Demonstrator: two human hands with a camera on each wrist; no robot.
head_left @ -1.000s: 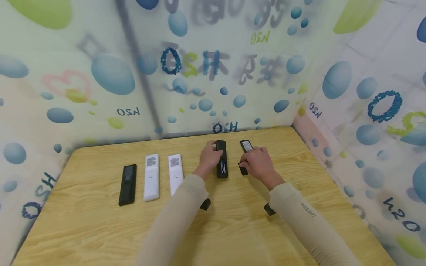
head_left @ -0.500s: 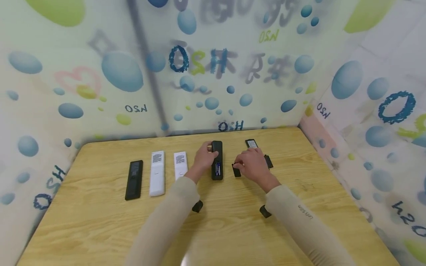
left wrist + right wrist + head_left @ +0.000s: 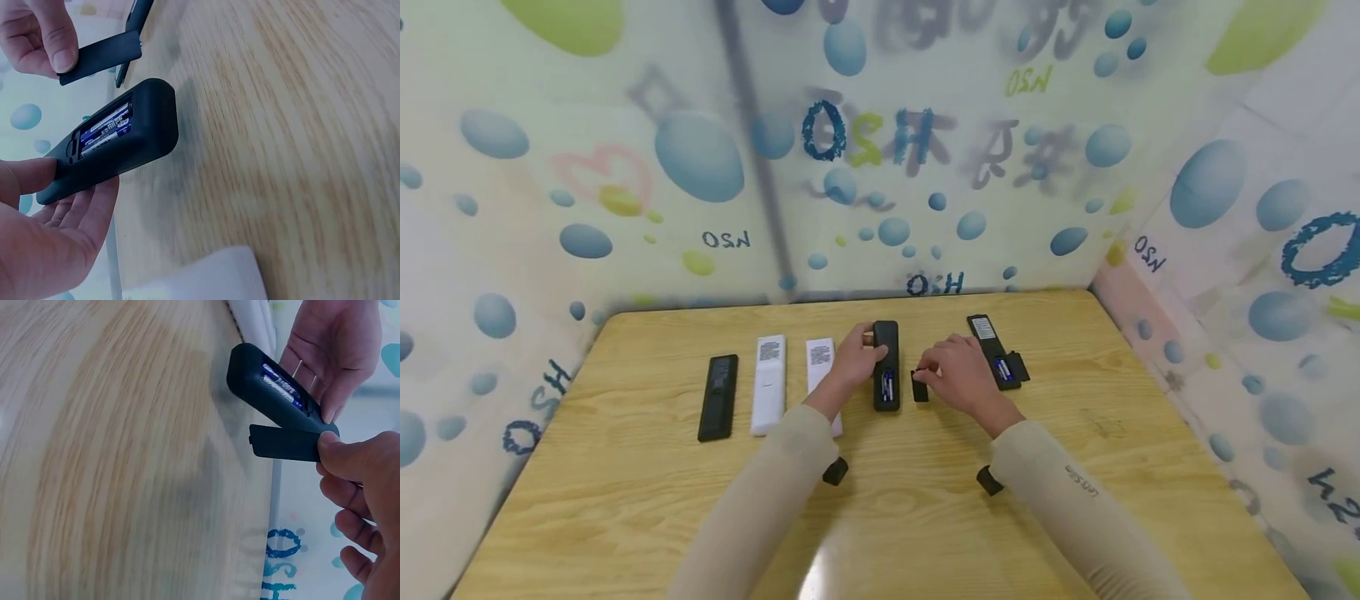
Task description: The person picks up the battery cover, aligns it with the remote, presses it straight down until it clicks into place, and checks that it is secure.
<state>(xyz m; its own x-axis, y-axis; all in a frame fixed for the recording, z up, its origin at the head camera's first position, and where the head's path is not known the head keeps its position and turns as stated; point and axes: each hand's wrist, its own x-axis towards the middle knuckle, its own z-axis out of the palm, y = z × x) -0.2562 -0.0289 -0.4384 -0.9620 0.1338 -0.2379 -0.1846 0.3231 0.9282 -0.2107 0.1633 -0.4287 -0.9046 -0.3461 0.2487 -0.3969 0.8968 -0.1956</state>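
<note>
My left hand (image 3: 853, 362) grips a black remote control (image 3: 886, 350) by its far end, thumb on the back and fingers underneath. The remote's battery compartment lies uncovered, and two batteries (image 3: 107, 130) show inside it. Between thumb and fingertips my right hand (image 3: 962, 373) pinches a black battery cover (image 3: 921, 387) at one end. In the head view the cover is just right of the remote, apart from it. The right wrist view has the cover (image 3: 284, 443) close beside the remote (image 3: 269, 394), partly in front of its far end.
Another black remote (image 3: 992, 342) lies to the right, its batteries exposed and a loose cover (image 3: 1018, 367) at its side. On the left are a black remote (image 3: 718, 398), a white remote (image 3: 768, 387) and a second white one (image 3: 820, 360), partly behind my left arm. Patterned walls enclose the wooden table (image 3: 910, 517).
My right hand has carried the battery cover left, closer to the held remote. The right-hand remote's open compartment and loose cover have come into view. The head view has shifted slightly.
</note>
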